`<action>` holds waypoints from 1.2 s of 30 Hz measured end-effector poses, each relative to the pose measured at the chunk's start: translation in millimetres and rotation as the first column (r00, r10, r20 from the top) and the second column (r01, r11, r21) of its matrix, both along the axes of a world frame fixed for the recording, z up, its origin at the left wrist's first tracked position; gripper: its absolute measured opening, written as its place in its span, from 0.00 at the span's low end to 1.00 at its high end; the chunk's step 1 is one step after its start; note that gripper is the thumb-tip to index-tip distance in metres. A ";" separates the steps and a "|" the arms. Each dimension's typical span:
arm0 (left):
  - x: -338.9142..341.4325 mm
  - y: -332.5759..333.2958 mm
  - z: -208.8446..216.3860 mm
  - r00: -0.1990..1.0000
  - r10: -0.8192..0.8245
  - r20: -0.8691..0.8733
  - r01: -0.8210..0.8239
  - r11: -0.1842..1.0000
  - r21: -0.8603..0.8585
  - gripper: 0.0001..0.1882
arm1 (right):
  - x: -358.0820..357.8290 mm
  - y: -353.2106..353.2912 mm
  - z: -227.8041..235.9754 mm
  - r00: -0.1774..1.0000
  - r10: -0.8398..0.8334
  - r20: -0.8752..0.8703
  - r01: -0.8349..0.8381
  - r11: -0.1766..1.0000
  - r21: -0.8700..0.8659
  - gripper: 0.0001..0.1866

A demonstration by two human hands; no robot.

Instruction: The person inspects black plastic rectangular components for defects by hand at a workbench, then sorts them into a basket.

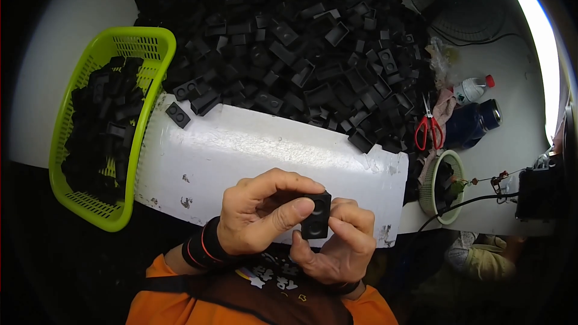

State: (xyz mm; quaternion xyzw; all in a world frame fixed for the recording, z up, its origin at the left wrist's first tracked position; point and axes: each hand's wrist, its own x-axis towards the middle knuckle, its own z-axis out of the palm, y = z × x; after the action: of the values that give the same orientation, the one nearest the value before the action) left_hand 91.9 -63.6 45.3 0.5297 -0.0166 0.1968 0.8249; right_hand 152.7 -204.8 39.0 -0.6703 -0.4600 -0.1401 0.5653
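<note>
Your left hand [256, 213] pinches a black block [316, 218], while your right hand [338, 251] curls at its edge, whether gripping I can't tell.

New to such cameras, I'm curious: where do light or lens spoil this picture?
In the head view, the light strip at right is blown out and bowed, and glare streaks the white board; also in the head view, the corners go black and the black pile loses detail.
</note>
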 end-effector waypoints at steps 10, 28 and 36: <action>1.8 -3.0 -2.9 0.998 -0.024 0.062 0.022 0.999 0.038 0.13 | 0.5 -3.4 -2.8 1.000 0.009 0.029 -0.009 1.000 0.015 0.30; -6.6 -16.7 -10.3 0.999 -0.015 -0.045 0.012 0.997 -0.072 0.12 | 0.3 -14.3 -1.1 1.000 0.019 0.002 -0.019 0.999 -0.034 0.30; -4.9 -22.4 -5.1 0.992 0.103 0.075 -0.098 0.992 -0.079 0.24 | 8.4 -14.4 7.8 0.992 -0.123 0.006 0.123 0.992 -0.008 0.26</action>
State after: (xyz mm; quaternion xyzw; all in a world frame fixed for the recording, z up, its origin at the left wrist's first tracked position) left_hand 87.1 -86.0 40.2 0.4903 -0.0152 0.2594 0.8319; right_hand 161.2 -219.2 46.8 -0.6994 -0.4199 -0.1748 0.5513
